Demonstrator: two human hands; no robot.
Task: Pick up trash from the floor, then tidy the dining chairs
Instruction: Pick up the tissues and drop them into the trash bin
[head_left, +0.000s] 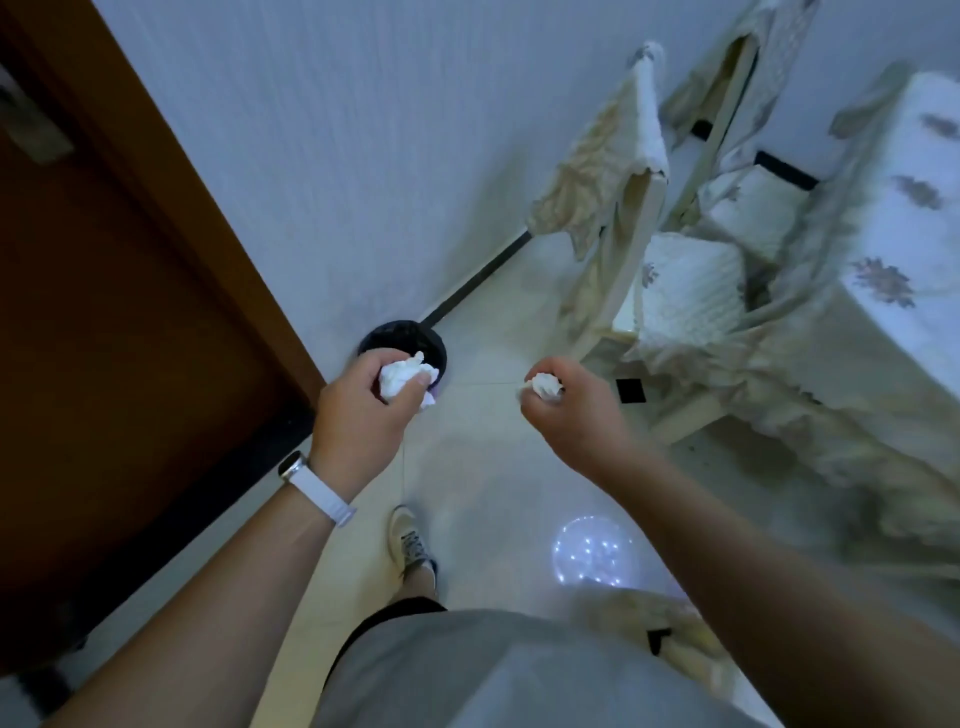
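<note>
I count two wads of white tissue, one in each of my hands. My left hand (358, 413) is curled round the bigger wad (402, 378) over the one black bin (395, 332) by the wall. My right hand (576, 415) pinches the smaller wad (543, 385) above the floor (483, 426). Two covered dining chairs stand at right, the nearer chair (628, 244) and the farther chair (737, 104).

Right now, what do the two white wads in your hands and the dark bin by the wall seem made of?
Left wad, in the left hand, and right wad, in the right hand: likely tissue paper, matte white, softly crumpled folds. Bin: seemingly lined with a black plastic bag, faintly shiny and wrinkled at the rim; its body is mostly hidden.
</note>
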